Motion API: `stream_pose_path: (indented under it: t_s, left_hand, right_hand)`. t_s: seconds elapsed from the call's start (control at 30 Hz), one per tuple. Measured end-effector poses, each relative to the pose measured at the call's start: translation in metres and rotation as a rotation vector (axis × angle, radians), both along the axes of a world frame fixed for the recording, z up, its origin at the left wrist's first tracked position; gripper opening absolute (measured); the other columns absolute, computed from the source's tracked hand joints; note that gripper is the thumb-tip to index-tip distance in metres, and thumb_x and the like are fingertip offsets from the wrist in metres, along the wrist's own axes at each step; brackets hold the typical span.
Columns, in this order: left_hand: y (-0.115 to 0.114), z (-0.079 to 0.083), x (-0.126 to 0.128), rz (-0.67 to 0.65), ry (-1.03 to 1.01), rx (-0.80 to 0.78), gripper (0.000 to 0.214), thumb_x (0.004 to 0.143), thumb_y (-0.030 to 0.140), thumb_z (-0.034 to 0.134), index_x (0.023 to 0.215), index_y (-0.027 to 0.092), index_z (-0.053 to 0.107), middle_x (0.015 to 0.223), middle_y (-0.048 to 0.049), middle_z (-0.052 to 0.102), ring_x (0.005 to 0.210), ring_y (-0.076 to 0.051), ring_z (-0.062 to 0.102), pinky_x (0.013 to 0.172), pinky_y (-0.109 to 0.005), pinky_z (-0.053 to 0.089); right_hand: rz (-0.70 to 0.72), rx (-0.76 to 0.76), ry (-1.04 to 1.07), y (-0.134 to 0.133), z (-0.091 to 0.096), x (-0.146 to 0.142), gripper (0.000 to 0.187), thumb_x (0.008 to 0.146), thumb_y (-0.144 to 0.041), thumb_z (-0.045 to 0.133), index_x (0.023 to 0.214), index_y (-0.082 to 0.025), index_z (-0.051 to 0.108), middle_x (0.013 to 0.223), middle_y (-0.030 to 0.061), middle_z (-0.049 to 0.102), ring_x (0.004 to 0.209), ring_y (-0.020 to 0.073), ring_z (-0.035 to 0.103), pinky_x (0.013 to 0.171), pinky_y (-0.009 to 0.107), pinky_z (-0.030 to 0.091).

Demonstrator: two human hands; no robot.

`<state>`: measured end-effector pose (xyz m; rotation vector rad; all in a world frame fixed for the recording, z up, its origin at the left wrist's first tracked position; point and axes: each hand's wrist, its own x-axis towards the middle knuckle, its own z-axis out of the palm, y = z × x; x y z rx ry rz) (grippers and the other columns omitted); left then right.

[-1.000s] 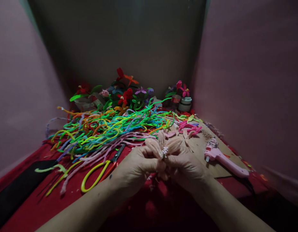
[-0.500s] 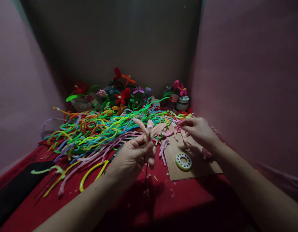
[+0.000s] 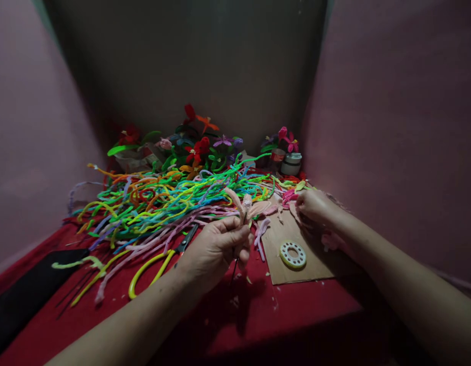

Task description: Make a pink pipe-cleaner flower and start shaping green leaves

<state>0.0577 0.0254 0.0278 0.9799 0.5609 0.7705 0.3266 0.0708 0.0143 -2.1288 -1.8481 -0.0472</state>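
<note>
My left hand (image 3: 219, 246) is closed round the thin dark stem of a pale pink pipe-cleaner flower (image 3: 246, 204), held upright above the red cloth. Its fuzzy petals spread above my fingers. My right hand (image 3: 315, 205) reaches to the far edge of a brown cardboard sheet (image 3: 296, 272), fingers curled down among small pink petal pieces (image 3: 292, 196); whether it holds one is hidden. A pale round tape roll (image 3: 293, 254) lies on the cardboard between my hands.
A big heap of coloured pipe cleaners (image 3: 163, 201) covers the red cloth (image 3: 258, 325). Yellow-handled scissors (image 3: 155, 267) lie at its near edge. Finished flowers (image 3: 197, 145) and a small jar (image 3: 291, 163) stand at the back wall. A black strip (image 3: 25, 295) lies left.
A second ago both hands held the flower together near me. My right hand has let go and reached to the petal pieces; my left has lifted the flower. The pink glue gun is gone from view.
</note>
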Motion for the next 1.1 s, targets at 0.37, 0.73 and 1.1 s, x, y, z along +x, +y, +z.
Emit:
stream_pose_path:
  t_s: [0.37, 0.73, 1.1]
  left_hand:
    - [0.000, -0.004, 0.004, 0.110, -0.079, -0.076, 0.016, 0.068, 0.021, 0.070, 0.074, 0.011, 0.059, 0.068, -0.0023, 0.060, 0.054, -0.008, 0.055, 0.049, -0.020, 0.042]
    - [-0.003, -0.008, 0.011, 0.132, -0.182, -0.036, 0.008, 0.072, 0.017, 0.065, 0.080, 0.013, 0.066, 0.084, -0.0055, 0.067, 0.085, -0.014, 0.060, 0.074, -0.022, 0.045]
    - [-0.004, -0.009, 0.008, 0.114, -0.092, -0.092, 0.011, 0.068, 0.016, 0.069, 0.071, 0.012, 0.059, 0.060, -0.0006, 0.057, 0.052, -0.006, 0.052, 0.047, -0.015, 0.040]
  right_hand:
    - [-0.019, 0.638, 0.561, -0.032, 0.034, -0.022, 0.020, 0.066, -0.015, 0.053, 0.080, -0.017, 0.067, 0.071, 0.0040, 0.066, 0.066, 0.0158, 0.059, 0.060, 0.026, 0.044]
    - [0.211, 0.159, 1.929, -0.074, 0.023, -0.098, 0.027, 0.056, -0.007, 0.066, 0.080, -0.016, 0.062, 0.064, -0.0023, 0.059, 0.050, 0.0065, 0.051, 0.044, 0.018, 0.037]
    - [0.173, 0.027, 1.806, -0.095, 0.002, -0.103, 0.035, 0.063, -0.019, 0.069, 0.094, -0.022, 0.054, 0.074, -0.0011, 0.060, 0.056, 0.0101, 0.054, 0.049, 0.021, 0.039]
